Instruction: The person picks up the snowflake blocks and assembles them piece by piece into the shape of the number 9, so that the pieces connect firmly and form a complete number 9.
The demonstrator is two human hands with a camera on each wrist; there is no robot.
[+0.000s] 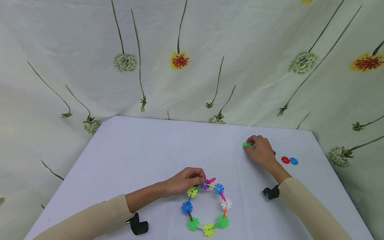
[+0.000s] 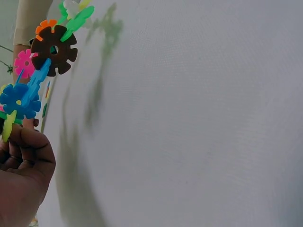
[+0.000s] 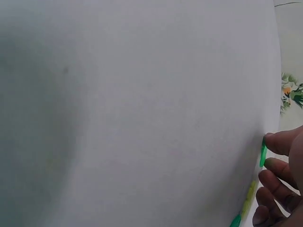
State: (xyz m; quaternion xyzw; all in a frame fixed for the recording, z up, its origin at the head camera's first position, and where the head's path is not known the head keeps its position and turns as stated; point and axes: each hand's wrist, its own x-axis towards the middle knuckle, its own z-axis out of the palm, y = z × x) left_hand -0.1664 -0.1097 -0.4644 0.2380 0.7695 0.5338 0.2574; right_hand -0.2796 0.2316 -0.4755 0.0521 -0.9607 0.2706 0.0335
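My left hand (image 1: 186, 180) pinches the upper left of a ring of slotted, flower-shaped plastic discs (image 1: 219, 188) linked edge to edge. Blue, yellow, green, white, purple and pink discs make up the ring. In the left wrist view, a brown disc (image 2: 54, 50) and a blue disc (image 2: 20, 101) stand beyond the curled fingers of that hand. At the far right of the table, my right hand (image 1: 259, 150) holds a loose green disc (image 1: 246, 144) by its edges. The right wrist view has this green disc (image 3: 263, 152) edge-on between thumb and fingertip.
A red disc (image 1: 285, 160) and a blue disc (image 1: 293, 161) lie right of the right hand. A dark disc (image 1: 274, 153) is mostly hidden behind it. Black wrist cameras (image 1: 139, 227) show beside both sleeves. Behind the white table (image 1: 165, 143) hangs a flowered cloth (image 1: 199, 88).
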